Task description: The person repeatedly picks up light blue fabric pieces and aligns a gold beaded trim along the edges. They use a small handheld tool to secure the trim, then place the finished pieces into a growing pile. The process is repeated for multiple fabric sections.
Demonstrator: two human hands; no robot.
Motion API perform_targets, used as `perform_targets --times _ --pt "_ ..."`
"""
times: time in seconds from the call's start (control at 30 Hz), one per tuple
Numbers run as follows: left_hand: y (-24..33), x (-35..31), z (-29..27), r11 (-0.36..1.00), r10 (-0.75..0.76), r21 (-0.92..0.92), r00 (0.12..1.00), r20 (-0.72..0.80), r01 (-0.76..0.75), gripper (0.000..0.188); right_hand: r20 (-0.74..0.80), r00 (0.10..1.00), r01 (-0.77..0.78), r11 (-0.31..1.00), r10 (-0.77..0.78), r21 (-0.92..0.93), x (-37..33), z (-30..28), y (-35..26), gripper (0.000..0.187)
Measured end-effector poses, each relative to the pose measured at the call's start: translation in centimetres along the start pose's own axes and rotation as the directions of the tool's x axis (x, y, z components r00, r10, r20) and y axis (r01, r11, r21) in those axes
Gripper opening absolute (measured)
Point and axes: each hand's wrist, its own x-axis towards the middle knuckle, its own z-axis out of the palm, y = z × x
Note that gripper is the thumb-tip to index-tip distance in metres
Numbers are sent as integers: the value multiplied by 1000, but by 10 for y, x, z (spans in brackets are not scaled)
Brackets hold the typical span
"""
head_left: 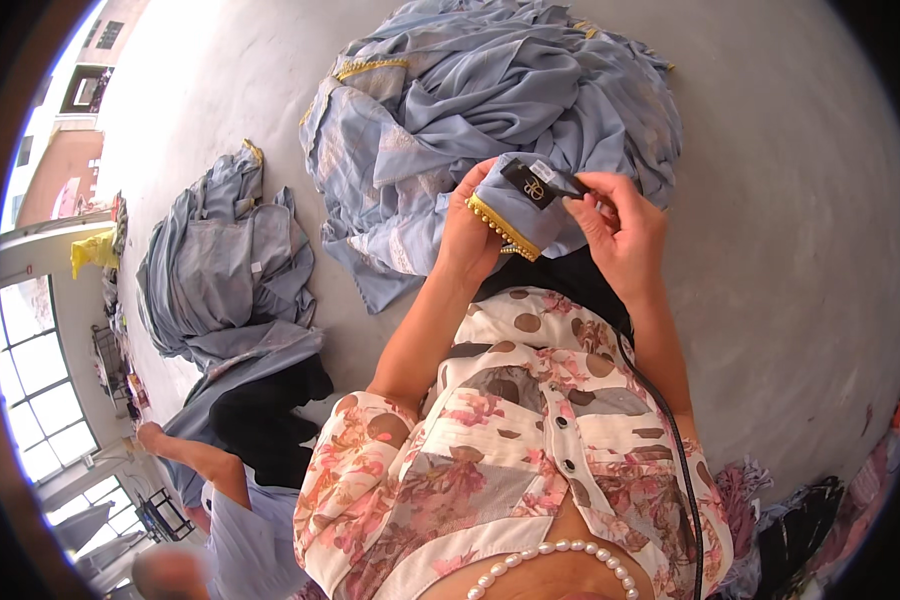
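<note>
My left hand (pixel 470 225) grips a piece of blue-grey garment (pixel 492 200) with a yellow-gold beaded trim (pixel 505 228) along its edge. Its fingers are partly behind the cloth. A black label (pixel 526 186) with a gold emblem lies on this piece, and a small white tag (pixel 543 171) shows beside it. At the label's right end, my right hand (pixel 622 228) has thumb and fingers pinched around something small and dark. Whether that is the label's end or a separate tool, I cannot tell.
A large heap of the same blue-grey fabric (pixel 510 90) lies on the grey floor (pixel 770 250) beyond my hands. To the left, another person's arm (pixel 210 465) shows near a smaller heap (pixel 230 260). Mixed cloths (pixel 800 520) lie at lower right.
</note>
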Motion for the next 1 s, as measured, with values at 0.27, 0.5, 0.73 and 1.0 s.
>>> perform_targets --times 0.27,0.5,0.73,1.0 --pt "-2 -6 6 998 -21 -58 999 38 24 17 21 986 166 972 -165 -168 -1 9 -2 24" --pt "-5 -6 3 999 -39 -6 998 43 40 17 37 995 99 982 -94 -159 2 6 -1 17" --pt "-5 -9 8 996 -36 85 997 69 31 16 45 994 109 973 -102 -203 3 7 -3 15" --pt "-3 -10 11 994 -36 106 998 47 31 16 -97 995 -23 998 17 -58 6 -3 2 20"
